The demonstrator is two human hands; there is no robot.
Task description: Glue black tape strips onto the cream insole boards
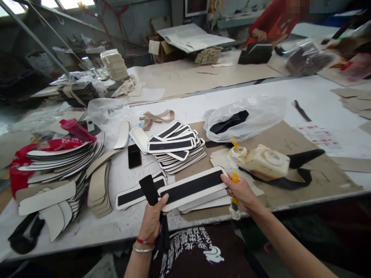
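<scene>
A long white board with a black strip down its middle stretches between my two hands. My left hand pinches its left end with the thumb on top, and also grips a loose black fabric strip that hangs below the fist. The fingers of my right hand close on the board's right end. That same hand holds a yellow-handled glue brush, its whitish, crusted bristles pointing down. Beneath the board lie more pale boards. Another black-striped board rests to the left.
A pile of black-striped boards stands mid-table beside a phone. A stained glue bottle lies right, near a plastic bag. Curved panels fill the left side. A co-worker in red handles a dark piece behind.
</scene>
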